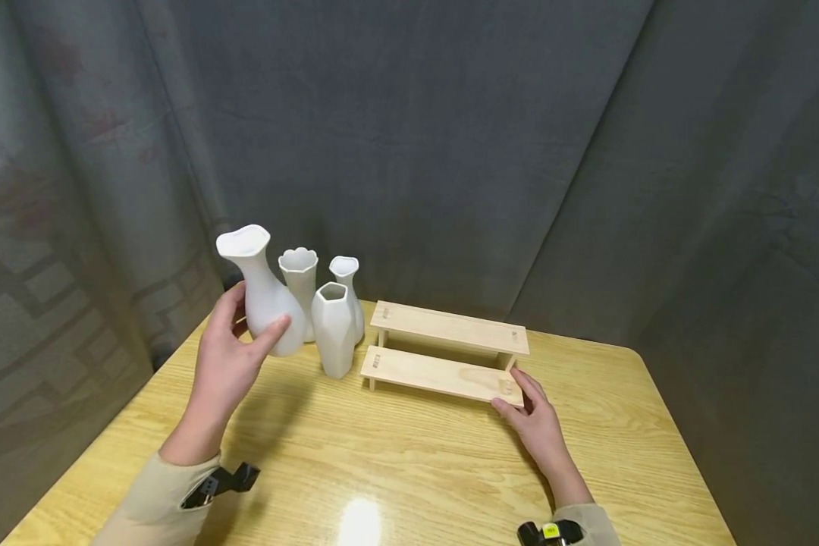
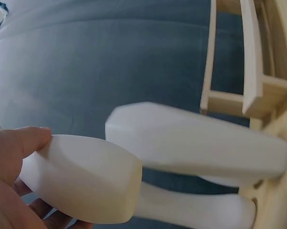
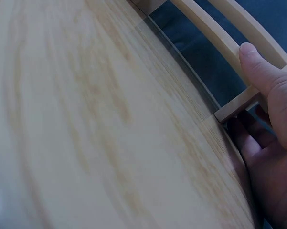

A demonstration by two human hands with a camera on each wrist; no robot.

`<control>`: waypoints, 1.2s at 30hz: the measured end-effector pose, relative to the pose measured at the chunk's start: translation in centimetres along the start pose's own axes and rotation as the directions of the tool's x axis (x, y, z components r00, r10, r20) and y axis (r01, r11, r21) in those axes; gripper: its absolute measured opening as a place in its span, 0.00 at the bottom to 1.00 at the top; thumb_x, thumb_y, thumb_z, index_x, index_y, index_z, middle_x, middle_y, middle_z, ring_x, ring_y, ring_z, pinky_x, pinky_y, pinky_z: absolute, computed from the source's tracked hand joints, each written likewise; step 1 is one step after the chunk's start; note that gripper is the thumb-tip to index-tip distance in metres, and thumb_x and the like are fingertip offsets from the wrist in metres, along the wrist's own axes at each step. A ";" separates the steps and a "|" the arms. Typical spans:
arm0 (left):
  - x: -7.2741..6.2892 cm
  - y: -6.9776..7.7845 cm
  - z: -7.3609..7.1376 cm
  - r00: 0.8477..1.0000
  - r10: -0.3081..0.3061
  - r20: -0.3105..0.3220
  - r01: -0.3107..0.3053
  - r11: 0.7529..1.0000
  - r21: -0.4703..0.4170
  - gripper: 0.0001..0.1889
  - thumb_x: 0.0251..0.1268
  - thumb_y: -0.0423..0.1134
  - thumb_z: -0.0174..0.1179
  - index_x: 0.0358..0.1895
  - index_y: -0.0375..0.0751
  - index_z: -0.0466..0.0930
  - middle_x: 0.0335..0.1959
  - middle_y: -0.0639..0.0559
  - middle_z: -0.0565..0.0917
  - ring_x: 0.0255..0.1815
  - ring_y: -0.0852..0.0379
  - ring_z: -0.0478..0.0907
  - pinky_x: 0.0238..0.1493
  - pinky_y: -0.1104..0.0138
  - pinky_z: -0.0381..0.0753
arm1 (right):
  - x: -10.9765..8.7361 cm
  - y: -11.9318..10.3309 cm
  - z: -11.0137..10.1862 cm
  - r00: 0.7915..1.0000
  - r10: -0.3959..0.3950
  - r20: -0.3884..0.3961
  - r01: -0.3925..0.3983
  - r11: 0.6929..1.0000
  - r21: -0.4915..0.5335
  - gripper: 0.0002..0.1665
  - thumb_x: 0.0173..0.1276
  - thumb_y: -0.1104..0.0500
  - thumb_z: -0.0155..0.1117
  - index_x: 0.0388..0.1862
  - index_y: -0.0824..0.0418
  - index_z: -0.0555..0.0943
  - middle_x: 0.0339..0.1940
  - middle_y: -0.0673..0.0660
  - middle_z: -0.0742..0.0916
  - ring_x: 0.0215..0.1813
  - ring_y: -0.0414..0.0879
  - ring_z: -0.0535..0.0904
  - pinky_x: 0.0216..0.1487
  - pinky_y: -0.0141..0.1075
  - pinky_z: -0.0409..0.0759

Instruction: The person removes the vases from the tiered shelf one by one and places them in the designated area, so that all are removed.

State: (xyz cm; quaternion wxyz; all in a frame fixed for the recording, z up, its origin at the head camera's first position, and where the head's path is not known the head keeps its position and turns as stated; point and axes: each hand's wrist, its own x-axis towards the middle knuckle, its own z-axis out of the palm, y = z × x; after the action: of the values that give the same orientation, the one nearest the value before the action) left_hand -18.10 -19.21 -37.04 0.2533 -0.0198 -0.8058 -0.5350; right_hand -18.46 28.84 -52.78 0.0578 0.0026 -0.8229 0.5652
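My left hand [image 1: 227,362] grips a white vase [image 1: 265,299] with a wavy, flared mouth, tilted and held above the table, thumb on one side and fingers on the other. In the left wrist view the rounded lower body of that vase [image 2: 86,179] shows beside the thumb. My right hand [image 1: 538,426] holds the right end of a two-step wooden stand [image 1: 444,373], its thumb on the front edge of the lower board. From the right wrist the thumb [image 3: 260,69] appears on the board, fingers around the end support near the tabletop.
A faceted white vase [image 1: 334,334] stands left of the stand. Behind it are a scalloped-rim vase [image 1: 300,277] and a slim-necked vase [image 1: 346,271]. The wooden table [image 1: 409,455] meets a grey curtain [image 1: 409,152] at the back.
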 end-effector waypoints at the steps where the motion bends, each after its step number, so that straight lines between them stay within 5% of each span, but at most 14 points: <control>1: 0.1 -0.3 -0.1 1.000 -0.006 -0.006 0.006 1.000 0.003 0.40 0.71 0.37 0.78 0.83 0.44 0.69 0.72 0.44 0.77 0.69 0.46 0.76 0.72 0.50 0.77 | 0.0 0.0 0.0 1.000 -0.001 0.001 0.001 1.000 -0.001 0.51 0.78 0.51 0.77 0.91 0.58 0.62 0.90 0.61 0.62 0.88 0.57 0.59 0.59 0.16 0.75; 9: 1.3 -4.1 0.4 0.999 0.022 -0.030 -0.022 1.000 0.014 0.40 0.72 0.34 0.76 0.83 0.37 0.69 0.71 0.38 0.77 0.69 0.42 0.76 0.70 0.48 0.77 | 0.0 0.1 0.1 1.000 -0.003 -0.002 0.003 1.000 0.006 0.51 0.77 0.51 0.78 0.90 0.59 0.62 0.90 0.61 0.62 0.87 0.57 0.60 0.59 0.16 0.75; 20: 2.3 -9.5 1.4 0.998 0.001 0.068 0.000 1.000 -0.008 0.37 0.74 0.33 0.74 0.81 0.30 0.67 0.74 0.31 0.75 0.74 0.33 0.74 0.75 0.38 0.72 | 0.0 0.2 0.0 1.000 0.005 -0.003 -0.005 1.000 0.000 0.51 0.77 0.51 0.78 0.90 0.59 0.63 0.90 0.61 0.62 0.88 0.56 0.60 0.59 0.16 0.75; 36: 2.3 -12.5 2.6 0.983 -0.077 0.164 0.078 0.997 -0.002 0.39 0.77 0.34 0.72 0.83 0.28 0.62 0.78 0.27 0.69 0.78 0.30 0.68 0.79 0.35 0.67 | 0.1 0.2 0.0 1.000 0.002 -0.001 -0.002 1.000 -0.007 0.51 0.77 0.51 0.78 0.90 0.59 0.62 0.90 0.62 0.62 0.88 0.57 0.59 0.59 0.15 0.74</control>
State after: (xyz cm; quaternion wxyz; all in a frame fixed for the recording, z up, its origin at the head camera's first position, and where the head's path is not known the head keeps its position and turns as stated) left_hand -24.93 -22.86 -47.46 0.1653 -0.0332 -0.8219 -0.5442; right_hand -18.59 28.96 -52.94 0.0574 0.0012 -0.8248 0.5625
